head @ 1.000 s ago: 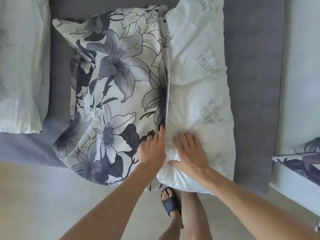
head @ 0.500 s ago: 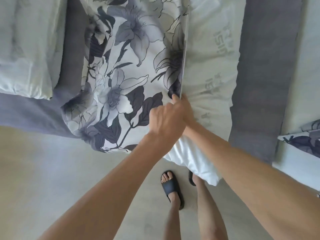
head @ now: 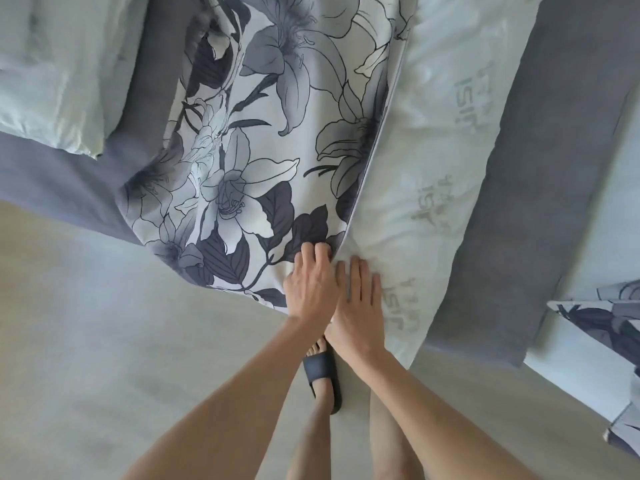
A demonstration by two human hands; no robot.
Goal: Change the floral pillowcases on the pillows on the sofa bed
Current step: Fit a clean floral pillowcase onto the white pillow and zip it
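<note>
Both hands have changed posture since half a second ago: then the left hand was balled at the open edge of the cover with the right tucked behind it; now they lie side by side and flattened. Left hand [head: 311, 282] rests on the floral pillowcase [head: 263, 161], its fingers [head: 313, 252] bent lightly onto the cloth just short of the open hem; whether they pinch a fold cannot be told. Right hand [head: 360, 299] lies flat with straight fingers on the bare white pillow [head: 426, 161], holding nothing. The hem [head: 374, 140] runs as a straight line up and away from the gap between the two hands, so the cover lies wholly to the left of it and the exposed pillow to the right. The pillow's long axis runs across this line, left to right, over the grey sofa bed [head: 540, 174]. Judgement: stripping calls for a leftward pull on the cover, and the left hand is the nearer to the hem; the right is placed to pin the pillow.
</note>
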